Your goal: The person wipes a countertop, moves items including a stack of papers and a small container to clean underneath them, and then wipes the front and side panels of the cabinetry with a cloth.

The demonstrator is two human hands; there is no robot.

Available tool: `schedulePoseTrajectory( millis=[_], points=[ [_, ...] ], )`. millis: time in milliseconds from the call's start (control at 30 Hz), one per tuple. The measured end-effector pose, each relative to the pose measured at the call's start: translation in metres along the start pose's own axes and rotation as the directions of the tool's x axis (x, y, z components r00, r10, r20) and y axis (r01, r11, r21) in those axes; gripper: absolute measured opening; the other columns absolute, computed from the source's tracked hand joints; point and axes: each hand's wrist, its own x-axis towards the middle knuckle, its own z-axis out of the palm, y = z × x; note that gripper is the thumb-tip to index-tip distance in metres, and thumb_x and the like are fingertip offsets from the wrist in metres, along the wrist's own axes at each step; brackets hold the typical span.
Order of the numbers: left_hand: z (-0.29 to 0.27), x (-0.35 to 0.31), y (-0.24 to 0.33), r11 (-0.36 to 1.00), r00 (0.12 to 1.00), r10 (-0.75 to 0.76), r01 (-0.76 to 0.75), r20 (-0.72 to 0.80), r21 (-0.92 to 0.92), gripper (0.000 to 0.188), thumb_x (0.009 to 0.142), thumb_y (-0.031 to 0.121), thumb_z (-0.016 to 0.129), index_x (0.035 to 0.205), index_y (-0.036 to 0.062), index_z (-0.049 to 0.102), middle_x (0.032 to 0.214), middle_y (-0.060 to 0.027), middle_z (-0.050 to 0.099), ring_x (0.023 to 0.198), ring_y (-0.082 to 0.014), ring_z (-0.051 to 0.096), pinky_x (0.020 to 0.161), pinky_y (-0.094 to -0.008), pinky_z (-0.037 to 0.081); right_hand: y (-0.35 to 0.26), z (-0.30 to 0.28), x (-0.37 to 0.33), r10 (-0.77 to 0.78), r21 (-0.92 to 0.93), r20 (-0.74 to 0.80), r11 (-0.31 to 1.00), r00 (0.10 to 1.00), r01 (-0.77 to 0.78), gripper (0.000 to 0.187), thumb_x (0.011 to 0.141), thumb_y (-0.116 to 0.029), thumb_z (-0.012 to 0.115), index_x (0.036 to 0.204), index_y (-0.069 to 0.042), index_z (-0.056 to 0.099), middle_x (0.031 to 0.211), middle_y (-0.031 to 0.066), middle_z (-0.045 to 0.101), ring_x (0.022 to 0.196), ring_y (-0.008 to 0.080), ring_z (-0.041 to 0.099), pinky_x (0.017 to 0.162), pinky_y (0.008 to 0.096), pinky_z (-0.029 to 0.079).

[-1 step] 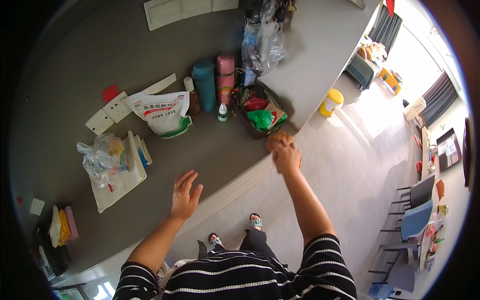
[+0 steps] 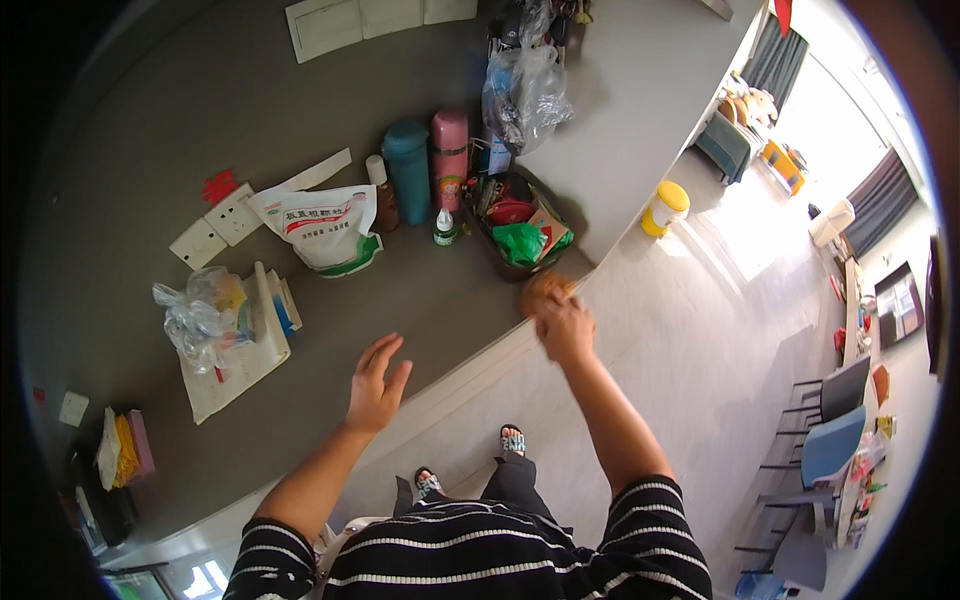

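tbh I can't tell what's done or remaining, but you look mid-job, right hand (image 2: 567, 328) gripping a blurry orange-brown thing (image 2: 540, 291) on the counter (image 2: 450, 300) edge beside the basket (image 2: 512, 268), left hand (image 2: 376, 388) empty, fingers spread.

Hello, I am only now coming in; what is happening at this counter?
A person in a striped top stands at a grey counter. The right hand holds a blurred orange-brown item at the counter's front edge, near a dark basket with things inside; what the item is, I cannot tell. The left hand is open, with nothing visible in it. Farther back stand a white pouch, a blue-green bottle and a pink bottle.
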Motion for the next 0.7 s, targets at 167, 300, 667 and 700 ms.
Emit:
schedulePoseTrajectory(
  millis=[167, 300, 667, 700],
  points=[
    [0.068, 0.113, 0.054, 0.637, 0.844, -0.479, 0.523, 0.241, -0.567, 0.065, 0.095, 0.048, 0.055, 0.143, 0.0067, 0.041, 0.139, -0.0156, 0.048, 0.098, -0.0242, 0.065, 0.083, -0.0359, 0.053, 0.007, -0.044, -0.019, -0.188, 0.576, 0.075, 0.81, 0.979, 0.112, 0.033, 0.084, -0.024, 0.065, 0.116, -0.015, 0.066, 0.118, 0.0052, 0.065, 0.098, 0.0339, 0.057, 0.085, 0.0426, 0.049],
    [0.109, 0.187, 0.08, 0.544, 0.715, -0.667, 0.659, 0.21, -0.519, 0.061, 0.095, 0.05, 0.05, 0.132, 0.0019, 0.048, 0.121, -0.0142, 0.059, 0.075, -0.0209, 0.068, 0.064, -0.0346, 0.056, 0.056, -0.056, -0.014, -0.064, 0.661, 0.124, 0.75, 0.99, -0.035, 0.035, 0.085, -0.023, 0.066, 0.118, -0.012, 0.065, 0.12, 0.0087, 0.065, 0.098, 0.0355, 0.057, 0.088, 0.0417, 0.048],
    [0.128, 0.203, 0.098, 0.606, 0.654, -0.728, 0.754, 0.204, -0.255, 0.034, 0.093, 0.015, 0.043, 0.113, -0.0115, 0.051, 0.09, -0.0256, 0.064, 0.054, -0.0291, 0.067, 0.042, -0.0353, 0.054, 0.109, -0.054, 0.015, 0.007, 0.65, 0.053, 0.759, 0.999, -0.04, 0.033, 0.083, -0.019, 0.067, 0.116, -0.01, 0.066, 0.117, 0.0112, 0.066, 0.097, 0.0354, 0.059, 0.089, 0.0413, 0.047],
    [0.124, 0.196, 0.104, 0.623, 0.667, -0.722, 0.742, 0.184, -0.248, 0.033, 0.093, 0.014, 0.043, 0.11, -0.0121, 0.052, 0.09, -0.0273, 0.064, 0.055, -0.0308, 0.067, 0.042, -0.0363, 0.054, 0.111, -0.057, 0.015, 0.019, 0.649, 0.044, 0.76, 0.999, -0.043, 0.033, 0.083, -0.018, 0.066, 0.116, -0.01, 0.066, 0.117, 0.0114, 0.066, 0.097, 0.0353, 0.059, 0.089, 0.0412, 0.047]
  ],
)
